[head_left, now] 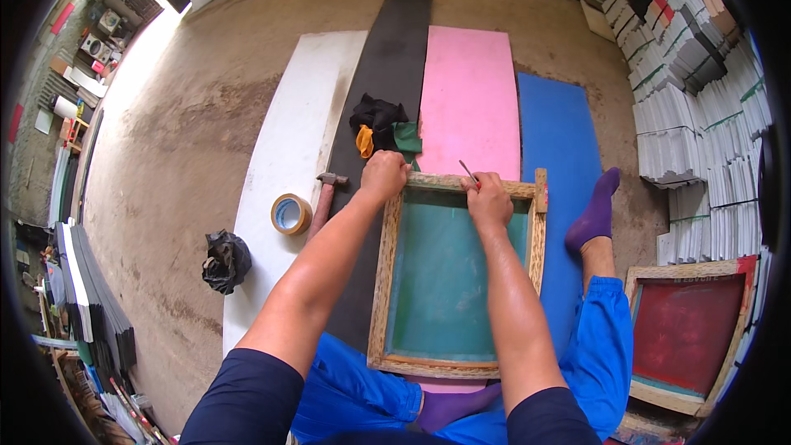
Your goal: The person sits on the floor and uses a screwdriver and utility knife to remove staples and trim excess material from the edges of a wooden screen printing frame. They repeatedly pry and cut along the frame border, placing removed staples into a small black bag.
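A wooden screen-printing frame (390,280) with green mesh (441,280) lies in front of me, its near edge by my legs. My left hand (386,175) is closed at its far left corner; whatever the fingers pinch is hidden, though a bit of green shows beside them. My right hand (491,200) rests over the far rail, closed round a slim tool (470,171) with a thin shaft pointing up and away; its exact kind is unclear. Just beyond the left hand are a black crumpled cloth or bag (379,119), an orange piece (364,142) and a green piece (407,138).
A hammer (324,202), a tape roll (291,214) and a black plastic bag (226,261) lie at left. White (305,99), black (395,49), pink (470,91) and blue (560,124) sheets cover the floor. A red-meshed frame (688,334) and stacked bundles (684,132) stand right.
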A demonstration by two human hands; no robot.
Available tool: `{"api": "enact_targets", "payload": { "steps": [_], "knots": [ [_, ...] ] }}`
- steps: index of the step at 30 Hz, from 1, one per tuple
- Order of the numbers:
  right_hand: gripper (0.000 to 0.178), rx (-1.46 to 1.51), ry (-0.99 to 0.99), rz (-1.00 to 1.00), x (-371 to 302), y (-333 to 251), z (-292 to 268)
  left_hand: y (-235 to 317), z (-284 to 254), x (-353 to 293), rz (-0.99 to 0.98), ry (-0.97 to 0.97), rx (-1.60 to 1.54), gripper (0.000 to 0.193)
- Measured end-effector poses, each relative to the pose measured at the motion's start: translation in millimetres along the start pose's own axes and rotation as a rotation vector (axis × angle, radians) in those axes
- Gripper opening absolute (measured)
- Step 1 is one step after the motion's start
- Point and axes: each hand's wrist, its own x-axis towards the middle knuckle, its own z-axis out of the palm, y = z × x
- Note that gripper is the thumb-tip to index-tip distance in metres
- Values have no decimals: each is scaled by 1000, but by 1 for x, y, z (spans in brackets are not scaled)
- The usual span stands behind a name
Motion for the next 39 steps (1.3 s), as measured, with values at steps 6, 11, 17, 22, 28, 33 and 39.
{"api": "enact_targets", "payload": {
  "steps": [6,11,17,22,28,33,39],
  "knots": [
    [36,28,-18,-38,1,0,1,-27,-3,-85,-87,409,-300,39],
    [46,-67,39,-117,-20,14,-9,21,-1,-225,-402,-35,-133,48],
    [55,-149,-41,11,-82,30,-40,27,18,-265,-398,-33,-168,35],
    [54,-248,66,-39,-122,73,-66,13,28,-265,-353,27,-162,31],
    [55,-229,0,19,-164,100,-81,28,12,-288,-387,57,-184,35],
    [47,-160,32,-59,-191,97,-59,30,16,-297,-335,-24,-31,31],
    [39,-75,-93,-122,-226,52,-47,17,26,-300,-206,20,135,24]
  ]
}}
